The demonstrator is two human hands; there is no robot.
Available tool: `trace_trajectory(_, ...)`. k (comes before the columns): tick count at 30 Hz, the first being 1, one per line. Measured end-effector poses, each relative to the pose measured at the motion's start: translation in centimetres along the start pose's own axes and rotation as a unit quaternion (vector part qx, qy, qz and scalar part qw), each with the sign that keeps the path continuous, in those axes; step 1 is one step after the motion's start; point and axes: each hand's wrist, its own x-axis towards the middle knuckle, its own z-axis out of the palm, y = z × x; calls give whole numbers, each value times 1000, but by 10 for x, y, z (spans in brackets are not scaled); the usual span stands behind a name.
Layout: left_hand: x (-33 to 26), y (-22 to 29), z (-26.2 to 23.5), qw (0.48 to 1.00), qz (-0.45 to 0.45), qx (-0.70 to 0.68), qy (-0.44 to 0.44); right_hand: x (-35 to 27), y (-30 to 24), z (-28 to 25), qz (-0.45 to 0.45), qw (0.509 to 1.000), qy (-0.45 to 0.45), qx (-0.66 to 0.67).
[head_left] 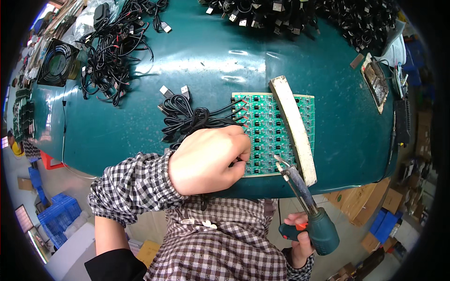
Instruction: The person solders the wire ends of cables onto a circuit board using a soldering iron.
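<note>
A green panel of small circuit boards (266, 140) lies near the table's front edge, with rows of black parts on it. Across its right half rests a long, worn whitish bar (294, 129), slightly slanted. My left hand (211, 159) is closed at the panel's left edge; its fingertips and whatever they pinch are hidden. Beside it lies a bundle of black USB cables (197, 115), several with red-tipped wire ends reaching the panel's left edge. In my right hand (302, 248) is a green soldering gun (323, 232) with a red trigger. Its tip is over the panel's lower part, left of the bar.
Tangled black cables (112, 61) lie at the back left beside a black fan (57, 63). More USB cables (267, 14) are heaped along the far edge. At the right sits a shallow, stained metal tray (375, 82). Blue crates (58, 215) stand below at left.
</note>
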Motion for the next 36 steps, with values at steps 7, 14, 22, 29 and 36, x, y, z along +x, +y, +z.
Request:
trace_trajectory(7,3,-4,1,1000,0,-2,0,-9,9,-10,14,1000,-15,-19)
trace_trajectory(14,3,-4,1,1000,0,-3,4,-12,4,-8,47,997,-39,-45)
trace_trajectory(22,1,-4,2,1000,2,-7,12,-11,5,-4,11,996,-52,-75)
trace_trajectory(29,3,-4,2,1000,9,-1,12,-4,2,-4,-20,980,-106,-166)
trace_trajectory(36,2,-5,2,1000,10,-5,11,0,-3,8,-18,989,-29,-146)
